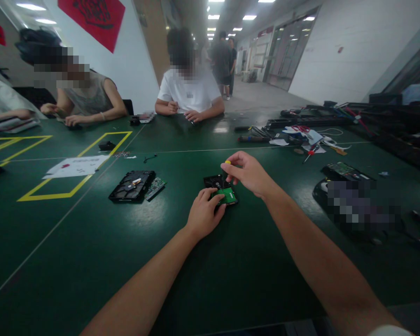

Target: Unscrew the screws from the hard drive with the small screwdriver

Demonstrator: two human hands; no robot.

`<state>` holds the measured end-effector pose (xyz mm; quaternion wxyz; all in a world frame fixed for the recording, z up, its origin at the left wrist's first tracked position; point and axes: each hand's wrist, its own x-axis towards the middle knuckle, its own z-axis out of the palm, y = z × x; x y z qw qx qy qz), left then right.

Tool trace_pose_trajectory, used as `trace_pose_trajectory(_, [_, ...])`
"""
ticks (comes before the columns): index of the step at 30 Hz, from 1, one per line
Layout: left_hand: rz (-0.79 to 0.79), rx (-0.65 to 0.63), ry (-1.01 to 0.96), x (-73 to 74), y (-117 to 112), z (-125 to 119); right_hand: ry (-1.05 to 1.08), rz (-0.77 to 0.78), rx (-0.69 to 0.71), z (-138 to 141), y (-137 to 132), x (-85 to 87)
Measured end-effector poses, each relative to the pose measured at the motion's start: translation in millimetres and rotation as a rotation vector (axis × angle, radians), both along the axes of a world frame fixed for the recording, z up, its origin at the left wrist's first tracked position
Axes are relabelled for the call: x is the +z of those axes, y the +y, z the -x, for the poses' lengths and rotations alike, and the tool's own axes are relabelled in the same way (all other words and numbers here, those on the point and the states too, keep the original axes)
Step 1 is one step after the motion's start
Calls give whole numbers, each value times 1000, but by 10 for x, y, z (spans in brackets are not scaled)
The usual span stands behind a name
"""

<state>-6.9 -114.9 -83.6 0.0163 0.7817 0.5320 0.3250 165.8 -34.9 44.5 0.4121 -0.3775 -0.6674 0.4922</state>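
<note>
1. Hard drive (212,180), black casing, one; lay on the green bench (108,252), directly before the person, between the two hands.
2. Circuit board (228,196), green, one; sat over the near part of that casing, not lifted away.
3. Right hand (248,175), one; grip closed on a yellow-topped screwdriver (227,163), held upright by its top between thumb and fingers; shaft pointed down at the drive; tip too small to tell whether it was seated in a screw.
4. Left hand (203,214), one; fingers laid over the drive and board, apparently steadying them; whether its grip pinched an edge could not be told.
5. Second drive (129,187), black, one; lay to the left, with small loose pieces (136,181) on top; a bare board (156,189) lay just beside it, off the casing.
6. Flat unit with a green board face (350,171), one; lay well to the right, out of both hands' hold.
7. Progress, as judged: separation of board and casing looked finished on the second drive; the drive in hand seemed mid-stage, with its screw work incomplete; count of screws remaining, not legible; whether the screwdriver was turning, not shown.
</note>
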Motion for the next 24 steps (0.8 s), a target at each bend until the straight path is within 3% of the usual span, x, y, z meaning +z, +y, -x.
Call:
trace_pose_trajectory(11, [-15,-3,-7,-1,0,-7,134,159,39,15,32,-11])
trace_pose_trajectory(18, [-12,0,-10,0,-2,-6,64,72,53,4,19,-6])
trace_pose_trajectory(24, [-13,0,-11,18,-8,-5,108,143,30,-3,1,31])
